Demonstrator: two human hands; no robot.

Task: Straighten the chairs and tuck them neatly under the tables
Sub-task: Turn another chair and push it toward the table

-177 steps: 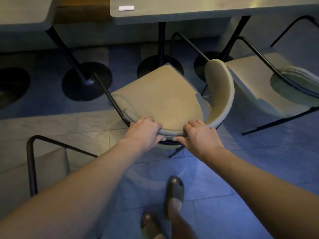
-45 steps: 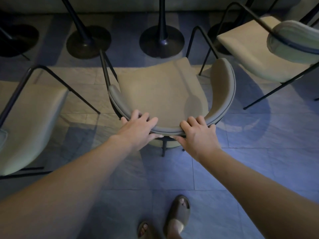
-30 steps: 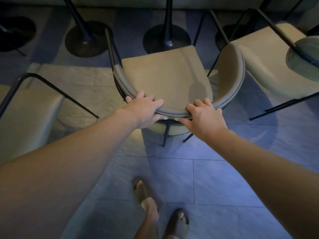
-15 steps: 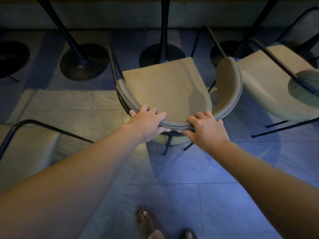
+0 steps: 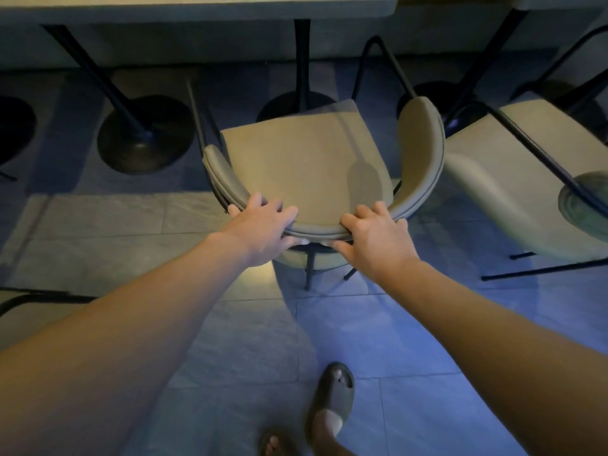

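Note:
A beige padded chair [image 5: 306, 159] with a curved backrest and thin black legs stands in front of me, its seat facing the table [image 5: 197, 9] at the top of the view. My left hand [image 5: 263, 227] grips the near left part of the backrest, fingers curled over its top. My right hand [image 5: 373, 233] grips the backrest a little to the right, thumb underneath. The chair's front edge lies close to the table's central black post [image 5: 301, 60].
A second beige chair [image 5: 513, 179] stands close on the right, angled, almost touching the first. Part of a third chair [image 5: 29, 301] shows at the lower left. Round black table bases [image 5: 144, 133] sit on the tiled floor. My sandalled feet [image 5: 332, 396] are below.
The chair has slid forward toward the table and its central post. The table's edge has come into view at the top. I have stepped forward behind it, both hands keeping their grip.

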